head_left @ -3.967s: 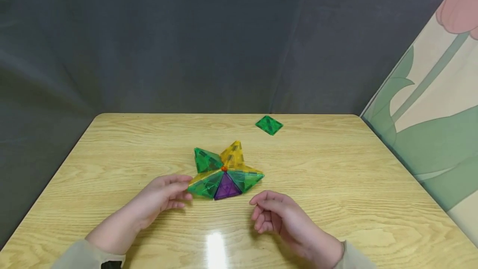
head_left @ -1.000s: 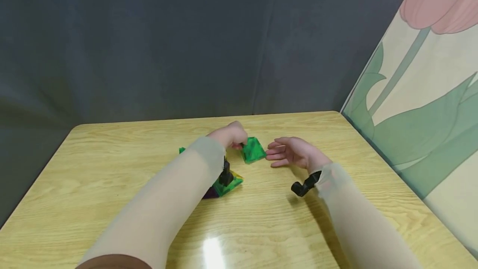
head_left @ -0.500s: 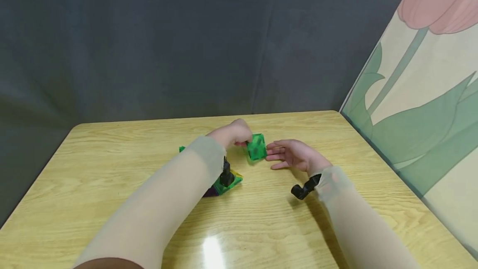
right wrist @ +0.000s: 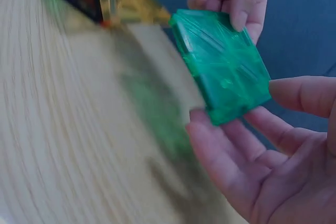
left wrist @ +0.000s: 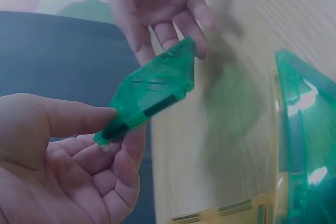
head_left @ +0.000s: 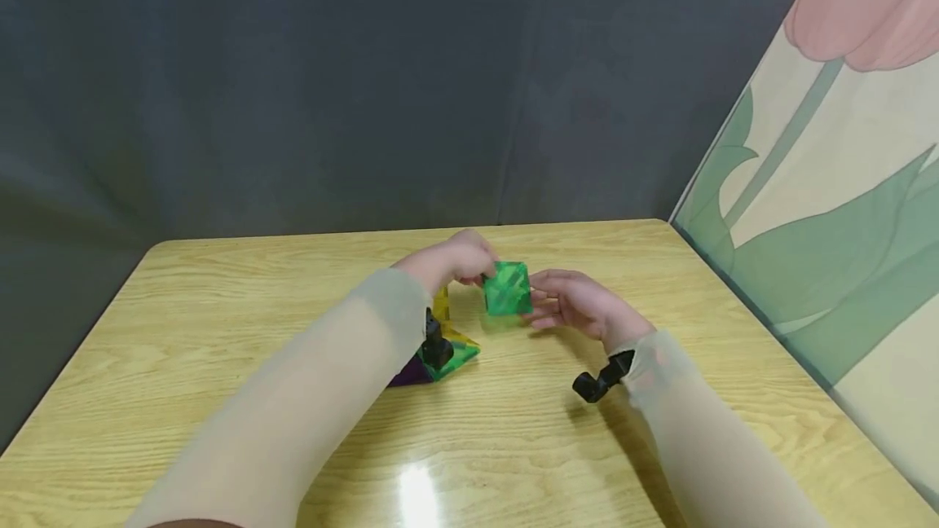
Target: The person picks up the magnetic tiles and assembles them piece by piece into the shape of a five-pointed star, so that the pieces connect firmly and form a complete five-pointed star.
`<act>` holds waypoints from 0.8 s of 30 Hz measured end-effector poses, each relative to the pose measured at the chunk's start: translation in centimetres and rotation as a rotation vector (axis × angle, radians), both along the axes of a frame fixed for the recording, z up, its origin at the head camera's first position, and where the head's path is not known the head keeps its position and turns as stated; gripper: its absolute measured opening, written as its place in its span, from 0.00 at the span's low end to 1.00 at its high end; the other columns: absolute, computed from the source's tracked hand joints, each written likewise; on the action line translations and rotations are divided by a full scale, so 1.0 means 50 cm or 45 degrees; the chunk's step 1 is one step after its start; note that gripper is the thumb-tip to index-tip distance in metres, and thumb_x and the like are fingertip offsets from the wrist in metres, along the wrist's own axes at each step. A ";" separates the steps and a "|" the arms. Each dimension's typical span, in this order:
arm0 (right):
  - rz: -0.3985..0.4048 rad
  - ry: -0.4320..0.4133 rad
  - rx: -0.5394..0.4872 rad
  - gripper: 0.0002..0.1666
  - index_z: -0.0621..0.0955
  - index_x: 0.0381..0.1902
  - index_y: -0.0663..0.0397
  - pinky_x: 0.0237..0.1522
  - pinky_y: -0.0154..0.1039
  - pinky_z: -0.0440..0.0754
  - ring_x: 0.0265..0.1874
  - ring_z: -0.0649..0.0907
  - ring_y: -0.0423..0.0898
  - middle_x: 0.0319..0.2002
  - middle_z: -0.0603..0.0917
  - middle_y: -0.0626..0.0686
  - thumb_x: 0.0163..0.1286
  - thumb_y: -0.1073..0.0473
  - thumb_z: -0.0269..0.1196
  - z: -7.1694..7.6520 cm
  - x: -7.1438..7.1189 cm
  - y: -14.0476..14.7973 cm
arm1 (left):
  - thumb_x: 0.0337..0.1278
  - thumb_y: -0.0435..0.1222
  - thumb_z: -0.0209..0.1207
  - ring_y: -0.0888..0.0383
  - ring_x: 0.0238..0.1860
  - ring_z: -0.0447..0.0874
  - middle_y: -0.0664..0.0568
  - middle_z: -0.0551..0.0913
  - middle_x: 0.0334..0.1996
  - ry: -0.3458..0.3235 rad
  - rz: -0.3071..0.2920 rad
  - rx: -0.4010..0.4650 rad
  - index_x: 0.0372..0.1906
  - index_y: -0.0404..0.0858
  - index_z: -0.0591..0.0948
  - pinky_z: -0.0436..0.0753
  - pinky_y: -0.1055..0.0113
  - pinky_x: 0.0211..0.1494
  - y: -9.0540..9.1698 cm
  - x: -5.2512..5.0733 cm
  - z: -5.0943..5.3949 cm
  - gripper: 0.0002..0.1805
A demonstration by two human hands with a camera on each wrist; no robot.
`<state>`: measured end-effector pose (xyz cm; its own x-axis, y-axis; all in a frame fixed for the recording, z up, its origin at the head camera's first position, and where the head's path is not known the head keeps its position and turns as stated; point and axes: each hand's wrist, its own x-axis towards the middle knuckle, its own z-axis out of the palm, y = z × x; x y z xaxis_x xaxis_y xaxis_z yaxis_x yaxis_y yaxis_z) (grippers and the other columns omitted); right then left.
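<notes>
In the head view my left hand pinches the left edge of a green translucent magnetic tile, held above the table. In the left wrist view the thumb and curled fingers grip one corner of it. My right hand is at the tile's opposite edge, fingers loosely spread. From the right wrist view, its thumb and fingertips lie at the tile's near edge, touching or almost touching it. A star-like build of green, yellow and purple tiles stands on the table below, mostly hidden by my left forearm.
The wood-grain table ends at a dark cloth backdrop. A panel with a tulip picture runs along its right side. Black wrist cameras sit on both wrists. The green tile casts a tinted shadow on the tabletop.
The green tile lay at the table's back four seconds ago; my left hand now holds it up. In the last second it has turned flatter to the head view and shifted slightly right.
</notes>
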<state>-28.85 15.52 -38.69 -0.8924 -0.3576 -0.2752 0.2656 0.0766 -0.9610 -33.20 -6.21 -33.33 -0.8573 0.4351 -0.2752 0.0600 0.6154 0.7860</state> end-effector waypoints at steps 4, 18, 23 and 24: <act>0.020 0.102 0.021 0.22 0.69 0.64 0.64 0.42 0.49 0.86 0.42 0.86 0.59 0.43 0.83 0.58 0.77 0.61 0.54 0.034 0.036 -0.018 | 0.66 0.29 0.58 0.56 0.30 0.83 0.48 0.86 0.34 0.011 -0.031 0.100 0.51 0.33 0.83 0.76 0.70 0.29 -0.034 0.033 0.019 0.12; 0.210 0.551 -0.232 0.36 0.60 0.72 0.55 0.38 0.46 0.86 0.37 0.85 0.55 0.42 0.78 0.62 0.70 0.74 0.58 0.083 0.224 -0.103 | 0.65 0.31 0.62 0.48 0.37 0.83 0.41 0.78 0.44 0.028 0.092 0.635 0.58 0.31 0.79 0.86 0.55 0.42 -0.211 0.265 0.014 0.18; 0.194 0.612 -0.317 0.22 0.69 0.60 0.68 0.42 0.50 0.86 0.37 0.86 0.52 0.42 0.80 0.62 0.70 0.74 0.58 0.059 0.252 -0.118 | 0.60 0.27 0.64 0.45 0.34 0.84 0.39 0.78 0.40 0.074 0.164 0.813 0.65 0.32 0.72 0.86 0.54 0.39 -0.221 0.309 -0.024 0.27; 0.205 0.620 -0.320 0.20 0.71 0.58 0.70 0.42 0.50 0.85 0.38 0.86 0.51 0.42 0.80 0.62 0.70 0.74 0.58 0.055 0.254 -0.120 | 0.60 0.26 0.64 0.45 0.34 0.84 0.39 0.79 0.38 0.074 0.174 0.845 0.65 0.32 0.70 0.86 0.54 0.38 -0.223 0.314 -0.032 0.29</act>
<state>-16.13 9.50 -35.97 -0.8239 -0.5007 0.2654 -0.2086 -0.1676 -0.9635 -17.51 -17.36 -34.94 -0.9219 0.3826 0.0607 0.0695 0.0091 0.9975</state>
